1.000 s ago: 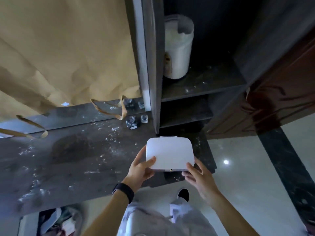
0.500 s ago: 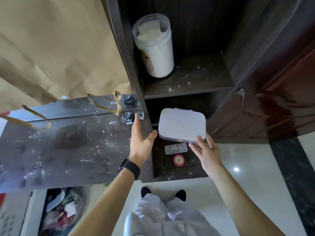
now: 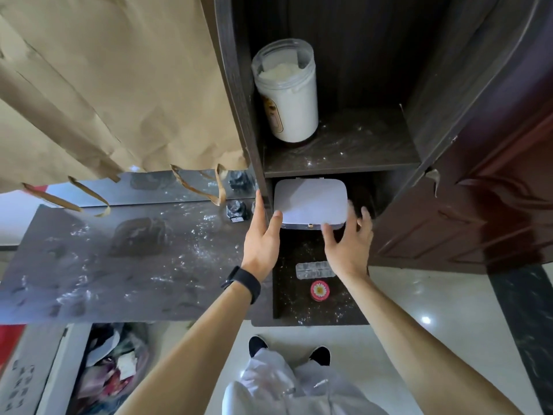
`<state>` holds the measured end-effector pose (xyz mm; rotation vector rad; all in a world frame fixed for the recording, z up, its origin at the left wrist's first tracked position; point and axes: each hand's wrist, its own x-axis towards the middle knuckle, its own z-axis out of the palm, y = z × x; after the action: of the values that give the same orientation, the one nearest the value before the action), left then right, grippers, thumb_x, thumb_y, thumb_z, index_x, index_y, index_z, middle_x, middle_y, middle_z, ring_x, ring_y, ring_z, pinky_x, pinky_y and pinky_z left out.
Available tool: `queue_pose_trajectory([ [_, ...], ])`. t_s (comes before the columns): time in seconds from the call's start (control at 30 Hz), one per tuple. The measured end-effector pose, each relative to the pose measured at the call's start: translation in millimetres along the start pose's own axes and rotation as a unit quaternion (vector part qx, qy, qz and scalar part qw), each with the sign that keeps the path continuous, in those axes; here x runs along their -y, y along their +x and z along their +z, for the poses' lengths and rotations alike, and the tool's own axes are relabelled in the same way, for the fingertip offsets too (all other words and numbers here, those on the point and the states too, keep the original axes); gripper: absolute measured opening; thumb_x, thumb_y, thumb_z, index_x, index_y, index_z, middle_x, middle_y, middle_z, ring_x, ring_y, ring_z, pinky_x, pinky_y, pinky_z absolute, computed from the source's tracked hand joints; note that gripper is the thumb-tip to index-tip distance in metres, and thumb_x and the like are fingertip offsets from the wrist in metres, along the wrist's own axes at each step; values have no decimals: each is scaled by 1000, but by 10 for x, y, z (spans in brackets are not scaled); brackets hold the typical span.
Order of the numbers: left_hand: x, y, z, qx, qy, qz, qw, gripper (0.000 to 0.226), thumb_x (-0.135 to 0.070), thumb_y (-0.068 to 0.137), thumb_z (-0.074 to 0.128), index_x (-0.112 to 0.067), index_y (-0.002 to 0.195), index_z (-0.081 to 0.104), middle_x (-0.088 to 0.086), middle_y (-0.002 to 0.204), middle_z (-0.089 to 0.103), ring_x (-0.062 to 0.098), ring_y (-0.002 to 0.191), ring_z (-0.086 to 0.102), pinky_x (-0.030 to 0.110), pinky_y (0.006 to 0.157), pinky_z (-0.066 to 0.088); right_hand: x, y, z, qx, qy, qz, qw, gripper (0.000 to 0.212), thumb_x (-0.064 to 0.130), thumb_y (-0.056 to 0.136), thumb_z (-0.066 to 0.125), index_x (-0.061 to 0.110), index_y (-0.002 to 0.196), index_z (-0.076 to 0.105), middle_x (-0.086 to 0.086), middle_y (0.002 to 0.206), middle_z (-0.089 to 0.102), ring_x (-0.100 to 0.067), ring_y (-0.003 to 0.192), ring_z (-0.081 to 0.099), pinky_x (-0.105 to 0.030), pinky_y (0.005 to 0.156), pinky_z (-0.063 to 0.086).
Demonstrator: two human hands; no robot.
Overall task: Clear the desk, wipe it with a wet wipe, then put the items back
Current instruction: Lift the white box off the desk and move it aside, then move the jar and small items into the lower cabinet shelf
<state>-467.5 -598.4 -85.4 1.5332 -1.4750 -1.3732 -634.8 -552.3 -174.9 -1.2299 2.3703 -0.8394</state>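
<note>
Head view: a second ago both hands held the white box (image 3: 311, 202) in the air over the front edge of the desk (image 3: 119, 265). It has since travelled forward and now sits tucked into the lower compartment of the dark shelf unit (image 3: 413, 85), directly under the shelf that carries the jar of white powder (image 3: 287, 94). The left hand (image 3: 261, 235) has let go of its grip: its fingers lie straight along the upright of the unit and only the thumb touches the box's near left corner. The right hand (image 3: 350, 238) is spread, thumb at the box's front edge and fingers just beside its right side, holding nothing. Whether the box fully rests on the surface or is being nudged the last bit I cannot tell from this angle. Nearer the person on the same dark surface lie a blister pack (image 3: 314, 269) and a small round tin (image 3: 319, 290). The desk top looks streaked and damp, so this reads as an item going back after wiping.
</note>
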Motion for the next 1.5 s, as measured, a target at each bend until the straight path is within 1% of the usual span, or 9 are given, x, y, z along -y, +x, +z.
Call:
queue_pose_trajectory([
  [0.13,16,11,-23,-3,9,0,1000,57,-38,105,35,-44,155,10,-15,161,21,9,146,25,23,108,20,-9,-14,149,47,-127,-77,988,61,56,100,37,37,156,20,-12,166,-2,-36,150,16,-46,106,45],
  [0.23,19,19,-31,-5,19,5,1000,56,-38,105,35,-43,155,11,-14,161,22,11,146,25,23,108,20,62,93,212,33,-126,-66,989,52,48,104,33,35,155,27,-13,166,3,-35,150,17,-46,93,54],
  [0.47,55,52,-33,-10,14,7,1000,53,-40,105,33,-45,154,13,-17,160,24,10,146,24,22,109,19,113,278,184,55,-137,-64,987,54,24,105,44,35,155,26,-14,166,2,-37,150,16,-46,94,54],
  [0.67,67,44,5,-12,12,11,1000,59,-44,101,34,-45,154,11,-17,160,22,7,146,23,22,109,18,134,273,134,53,-142,-57,987,48,31,105,43,37,152,33,-14,163,11,-41,144,23,-47,83,58],
  [0.8,152,55,39,-4,17,22,1000,67,-43,98,43,-44,155,9,-16,162,20,4,147,20,29,116,21,55,332,34,68,-109,-88,988,47,38,104,39,40,151,33,-9,162,9,-34,142,28,-48,97,52],
  [0.9,419,-46,145,-18,75,-8,997,68,-27,98,54,-32,156,19,-12,152,33,6,138,35,26,110,31,-169,173,-52,43,-50,-119,991,59,29,101,52,36,154,27,-8,163,10,-24,141,36,-36,99,49],
  [1.07,1142,-159,361,151,348,-23,925,47,-31,97,51,-29,144,43,-3,140,50,19,126,49,32,98,49,-872,-594,167,114,-30,-14,993,63,28,96,60,23,152,32,-2,153,43,-20,139,41,-35,111,39],
  [1.23,1678,159,705,249,491,22,835,57,-23,95,53,-27,149,33,0,147,40,24,127,45,36,96,51,-1349,-1102,588,251,-67,75,963,75,46,93,61,25,155,23,1,157,36,-17,141,38,-29,113,35],
  [1.5,2322,768,1249,282,561,30,778,76,-8,89,59,-24,154,22,4,157,22,33,137,34,50,104,45,-1431,-965,1239,196,-14,84,977,88,48,83,74,37,154,22,2,150,40,-20,128,53,-36,95,55],
])
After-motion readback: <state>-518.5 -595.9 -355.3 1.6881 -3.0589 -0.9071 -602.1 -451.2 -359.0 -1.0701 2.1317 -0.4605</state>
